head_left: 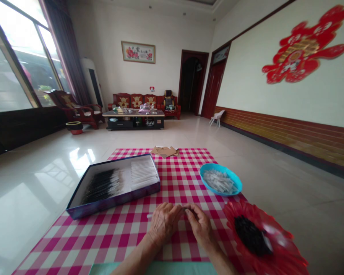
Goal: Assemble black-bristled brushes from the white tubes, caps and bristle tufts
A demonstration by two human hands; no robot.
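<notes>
Left hand [164,218] closed on white stick [149,216]; right fingertips [186,209] pinch an obscured dark bit. Bare checkered cloth [177,179] at 12 o'clock.

Wooden sofa [137,101], low table [133,113], framed picture [138,52], small chair [217,118], purple curtain [63,49]

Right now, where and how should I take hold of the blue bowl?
I'd pinch the blue bowl's near-left rim with the right hand, coming from the near side: it sits upright, and its rim stands clear of the white pieces.
</notes>
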